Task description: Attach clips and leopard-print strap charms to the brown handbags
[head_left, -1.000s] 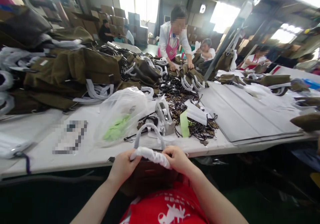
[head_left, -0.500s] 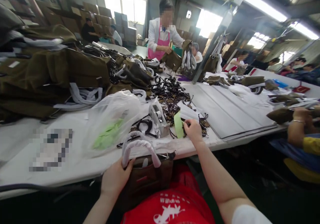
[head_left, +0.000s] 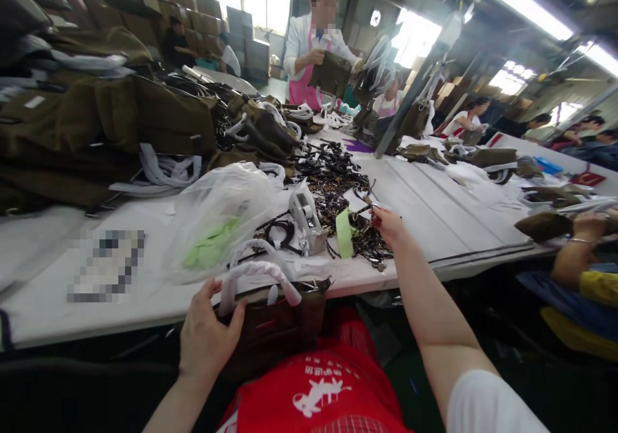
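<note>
Near left: left hand (head_left: 208, 336), thumb and fingers gripping the left end of the brown bag (head_left: 287, 327), which lies just right of it at the near edge of the table (head_left: 355, 284). Farther right: right hand (head_left: 390, 225), pinching a dark cord (head_left: 365, 210), shifted from the green strip (head_left: 344, 235). We count one bag, two wrapped handles (head_left: 263, 268), one strip.

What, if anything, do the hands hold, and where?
Left hand: brown, white-handled handbag, by upper left corner. Right hand: seemingly a thin dark cord, part unclear.
</note>
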Action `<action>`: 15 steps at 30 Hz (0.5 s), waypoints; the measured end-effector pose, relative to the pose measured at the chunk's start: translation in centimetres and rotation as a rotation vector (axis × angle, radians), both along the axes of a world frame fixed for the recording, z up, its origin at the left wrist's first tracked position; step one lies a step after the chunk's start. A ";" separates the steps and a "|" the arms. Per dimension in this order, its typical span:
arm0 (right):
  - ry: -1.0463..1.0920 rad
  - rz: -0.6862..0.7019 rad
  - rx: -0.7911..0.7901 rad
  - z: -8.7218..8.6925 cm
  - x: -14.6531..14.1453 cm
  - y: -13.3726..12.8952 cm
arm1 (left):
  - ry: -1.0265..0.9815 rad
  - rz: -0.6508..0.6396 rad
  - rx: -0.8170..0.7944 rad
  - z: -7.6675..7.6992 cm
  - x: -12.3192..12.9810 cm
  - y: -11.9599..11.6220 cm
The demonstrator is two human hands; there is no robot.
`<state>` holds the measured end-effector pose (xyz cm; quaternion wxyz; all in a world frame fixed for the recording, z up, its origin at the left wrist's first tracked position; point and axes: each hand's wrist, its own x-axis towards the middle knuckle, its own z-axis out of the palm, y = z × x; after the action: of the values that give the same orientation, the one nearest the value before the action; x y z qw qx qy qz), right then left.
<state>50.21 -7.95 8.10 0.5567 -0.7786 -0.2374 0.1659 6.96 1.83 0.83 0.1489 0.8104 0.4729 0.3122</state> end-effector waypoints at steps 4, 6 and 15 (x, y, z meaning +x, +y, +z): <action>0.057 0.058 0.173 2.9 -1.2 -0.9 | -0.092 -0.037 0.253 0.7 -0.1 -2.5; 0.069 0.100 0.232 4.0 -2.6 -1.7 | -0.157 -0.154 0.310 1.4 0.0 -3.7; 0.068 0.539 0.309 6.8 -14.1 -7.5 | -0.202 -0.810 -0.049 7.9 6.5 -6.0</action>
<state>36.10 -15.42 14.88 0.6121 -0.5878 -0.4389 0.2954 13.50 -4.13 8.78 0.3246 0.8923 0.1063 0.2952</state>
